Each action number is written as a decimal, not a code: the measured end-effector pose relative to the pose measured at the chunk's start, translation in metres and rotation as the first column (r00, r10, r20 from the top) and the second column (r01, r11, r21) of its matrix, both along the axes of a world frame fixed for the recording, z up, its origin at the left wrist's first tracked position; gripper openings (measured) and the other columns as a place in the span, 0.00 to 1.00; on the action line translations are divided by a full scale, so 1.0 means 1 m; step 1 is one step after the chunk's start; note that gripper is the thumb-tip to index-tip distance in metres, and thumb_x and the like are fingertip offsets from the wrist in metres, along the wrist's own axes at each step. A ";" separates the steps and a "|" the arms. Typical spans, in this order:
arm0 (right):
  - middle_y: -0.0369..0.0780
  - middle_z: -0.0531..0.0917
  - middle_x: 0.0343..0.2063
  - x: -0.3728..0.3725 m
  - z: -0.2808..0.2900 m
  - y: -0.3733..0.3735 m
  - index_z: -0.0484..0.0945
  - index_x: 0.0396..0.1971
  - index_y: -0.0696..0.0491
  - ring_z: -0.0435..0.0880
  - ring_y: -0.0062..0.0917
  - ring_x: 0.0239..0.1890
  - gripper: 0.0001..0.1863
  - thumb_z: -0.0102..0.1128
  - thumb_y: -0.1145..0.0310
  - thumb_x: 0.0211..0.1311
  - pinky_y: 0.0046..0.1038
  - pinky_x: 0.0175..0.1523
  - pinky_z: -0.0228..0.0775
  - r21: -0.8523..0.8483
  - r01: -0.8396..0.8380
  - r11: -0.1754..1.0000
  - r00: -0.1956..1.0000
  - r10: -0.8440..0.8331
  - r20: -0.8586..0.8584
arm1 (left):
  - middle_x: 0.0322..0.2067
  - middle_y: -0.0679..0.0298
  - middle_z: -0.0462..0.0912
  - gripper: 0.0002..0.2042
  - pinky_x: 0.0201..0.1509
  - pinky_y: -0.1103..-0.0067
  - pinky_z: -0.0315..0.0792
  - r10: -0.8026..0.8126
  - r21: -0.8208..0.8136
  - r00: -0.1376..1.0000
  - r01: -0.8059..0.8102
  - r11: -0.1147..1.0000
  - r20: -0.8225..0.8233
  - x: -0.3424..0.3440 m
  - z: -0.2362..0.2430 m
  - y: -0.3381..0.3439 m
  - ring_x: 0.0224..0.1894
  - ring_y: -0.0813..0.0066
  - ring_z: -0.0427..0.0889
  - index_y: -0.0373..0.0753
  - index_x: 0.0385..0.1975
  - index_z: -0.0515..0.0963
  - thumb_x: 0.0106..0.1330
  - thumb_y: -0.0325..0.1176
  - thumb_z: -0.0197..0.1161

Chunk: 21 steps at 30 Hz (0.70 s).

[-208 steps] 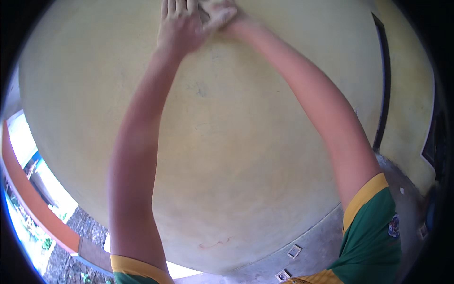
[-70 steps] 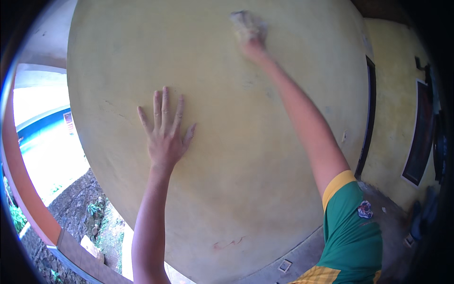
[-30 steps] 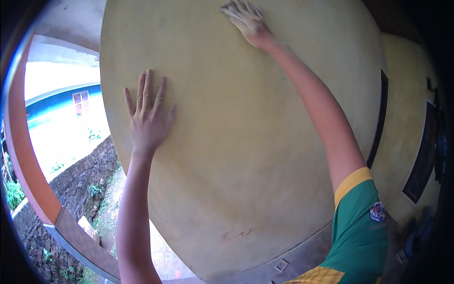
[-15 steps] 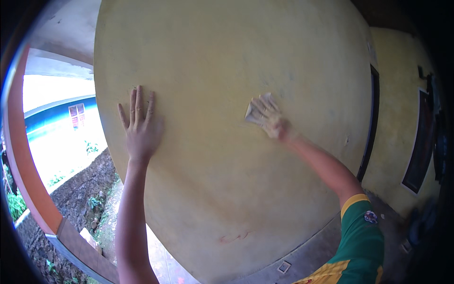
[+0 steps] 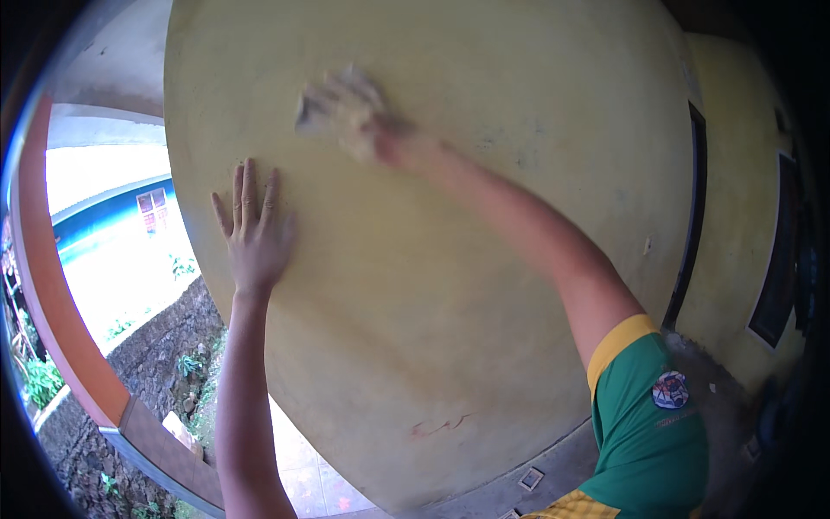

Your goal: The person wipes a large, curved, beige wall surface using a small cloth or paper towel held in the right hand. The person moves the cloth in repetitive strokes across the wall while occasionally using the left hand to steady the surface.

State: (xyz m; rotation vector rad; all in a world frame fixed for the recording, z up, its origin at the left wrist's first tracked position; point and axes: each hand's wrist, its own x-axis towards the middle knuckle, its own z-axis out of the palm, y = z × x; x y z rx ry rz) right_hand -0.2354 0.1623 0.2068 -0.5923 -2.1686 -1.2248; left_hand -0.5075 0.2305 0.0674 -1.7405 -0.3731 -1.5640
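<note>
A yellowish plastered wall (image 5: 432,285) fills the middle of the view. My left hand (image 5: 255,238) lies flat against it at the left, fingers spread and dusty, with nothing held. Higher up and right of that, my right hand (image 5: 359,121) is blurred by motion. Under its fingers, pressed to the wall, is a small greyish sheet that looks like sandpaper (image 5: 306,112); most of it is covered by the fingers. Dark smudges (image 5: 523,147) mark the wall to the right of the right hand, and a reddish scrawl (image 5: 441,426) shows low down.
At the left stands an orange pillar (image 5: 65,303) on a tiled base, with a rough stone wall (image 5: 169,337) beyond. A dark door frame (image 5: 692,216) edges the wall's right side. Further right is a dark-paned window (image 5: 774,259). Pale floor tiles (image 5: 316,480) show below.
My right hand has swept up and to the left across the wall with the sandpaper. My left hand stays flat in the same place. The view has shifted slightly.
</note>
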 end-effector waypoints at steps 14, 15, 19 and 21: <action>0.38 0.64 0.80 0.087 -0.001 -0.059 0.72 0.75 0.33 0.59 0.40 0.82 0.29 0.61 0.60 0.75 0.50 0.85 0.44 0.329 0.431 0.840 0.875 -0.478 0.074 | 0.82 0.53 0.52 0.36 0.84 0.42 0.38 0.118 -0.011 0.993 -0.118 0.993 0.003 -0.004 0.000 -0.004 0.85 0.56 0.50 0.51 0.79 0.63 0.71 0.44 0.66; 0.39 0.65 0.80 0.076 0.038 -0.055 0.74 0.74 0.33 0.58 0.41 0.82 0.28 0.61 0.61 0.75 0.51 0.85 0.43 0.387 0.379 0.841 0.904 -0.425 0.040 | 0.82 0.54 0.53 0.36 0.84 0.42 0.38 0.124 -0.014 0.992 -0.124 0.992 -0.001 -0.006 0.000 -0.005 0.85 0.56 0.50 0.51 0.79 0.63 0.71 0.44 0.66; 0.42 0.55 0.83 0.063 0.133 -0.050 0.69 0.77 0.39 0.50 0.44 0.84 0.27 0.46 0.56 0.82 0.50 0.86 0.31 0.342 0.417 0.842 0.906 -0.413 -0.090 | 0.83 0.56 0.52 0.35 0.84 0.42 0.37 0.043 0.003 0.999 -0.043 0.999 0.000 0.006 0.003 -0.003 0.85 0.56 0.50 0.54 0.80 0.64 0.72 0.41 0.65; 0.46 0.58 0.81 0.063 0.123 -0.053 0.67 0.78 0.41 0.52 0.50 0.83 0.28 0.42 0.57 0.83 0.57 0.84 0.37 0.278 0.462 0.842 0.884 -0.460 -0.077 | 0.83 0.56 0.52 0.35 0.84 0.43 0.37 0.041 0.014 0.999 -0.041 0.999 -0.002 0.004 0.000 -0.002 0.85 0.57 0.51 0.55 0.80 0.64 0.72 0.41 0.65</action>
